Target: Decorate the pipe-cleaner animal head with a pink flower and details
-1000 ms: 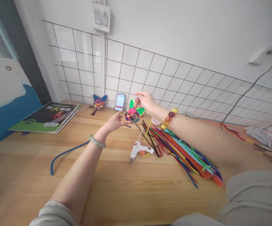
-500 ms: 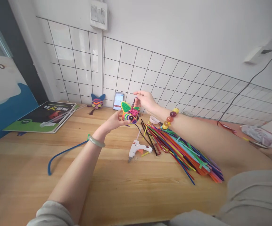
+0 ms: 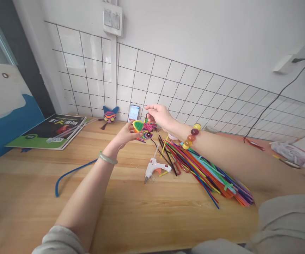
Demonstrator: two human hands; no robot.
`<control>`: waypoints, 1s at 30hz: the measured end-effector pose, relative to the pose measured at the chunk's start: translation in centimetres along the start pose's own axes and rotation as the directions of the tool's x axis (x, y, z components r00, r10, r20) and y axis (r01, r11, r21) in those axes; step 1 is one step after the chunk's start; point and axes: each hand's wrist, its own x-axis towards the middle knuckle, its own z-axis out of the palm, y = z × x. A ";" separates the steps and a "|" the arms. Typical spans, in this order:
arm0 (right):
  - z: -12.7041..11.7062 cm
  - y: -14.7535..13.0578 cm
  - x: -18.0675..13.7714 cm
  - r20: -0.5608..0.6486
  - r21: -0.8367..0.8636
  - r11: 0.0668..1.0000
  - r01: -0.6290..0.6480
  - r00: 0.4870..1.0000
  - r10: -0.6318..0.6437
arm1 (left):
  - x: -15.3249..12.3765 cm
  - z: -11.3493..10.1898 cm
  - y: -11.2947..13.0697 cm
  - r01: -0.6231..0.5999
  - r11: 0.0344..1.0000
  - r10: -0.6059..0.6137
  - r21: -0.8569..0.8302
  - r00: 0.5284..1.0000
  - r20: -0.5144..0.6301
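Above the wooden table (image 3: 131, 211) both my arms reach forward. My left hand (image 3: 127, 133), a green bangle on its wrist, has its fingers closed on the side of a small many-coloured pipe-cleaner animal head (image 3: 143, 129). My right hand (image 3: 159, 115), a beaded bracelet on its wrist, pinches the top of the same figure from above. The figure is tilted, with a yellow-green ear pointing left.
A white glue gun (image 3: 156, 168) lies below the hands. A big bundle of coloured pipe cleaners (image 3: 207, 173) spreads to the right. A blue pipe cleaner (image 3: 71, 174) lies left. A second pipe-cleaner head (image 3: 110, 115), a phone (image 3: 134, 113) and a book (image 3: 52, 130) sit by the grid wall.
The pipe-cleaner head has been turned between my hands and shifted slightly left and lower. Both hands stay on it.
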 end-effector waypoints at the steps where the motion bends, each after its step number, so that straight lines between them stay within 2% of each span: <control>1: 0.0 -0.1 0.0 -0.002 0.006 1.000 -0.002 1.000 0.002 | 0.1 -0.1 0.0 -0.001 1.000 0.001 -0.004 1.000 -0.024; 7: 0.1 -0.4 0.0 -0.025 0.014 1.000 -0.004 1.000 0.005 | 0.7 -0.7 -0.3 -0.006 0.997 -0.006 -0.074 0.987 -0.161; 9: 0.1 -0.4 0.1 -0.033 0.013 1.000 -0.001 0.999 0.002 | 0.6 -0.8 -0.3 0.006 0.995 -0.018 -0.097 0.992 -0.125; 12: 0.1 -0.3 0.2 -0.035 0.035 0.999 -0.003 0.999 0.004 | 0.3 -0.7 -0.2 0.044 0.993 -0.042 -0.114 0.999 0.015; 19: 0.4 -0.1 0.0 -0.026 0.101 0.995 -0.016 0.999 0.019 | -0.4 1.2 -0.1 0.156 0.972 -0.118 -0.178 0.972 0.205; 25: 0.2 0.2 -0.1 -0.026 0.090 0.996 -0.011 1.000 0.014 | -0.3 2.3 -0.2 0.150 0.980 -0.125 -0.130 0.975 0.184; 30: 0.0 0.2 -0.2 -0.039 0.087 0.996 -0.030 0.999 0.034 | 0.1 2.6 -0.8 0.009 1.000 -0.008 -0.010 0.995 0.096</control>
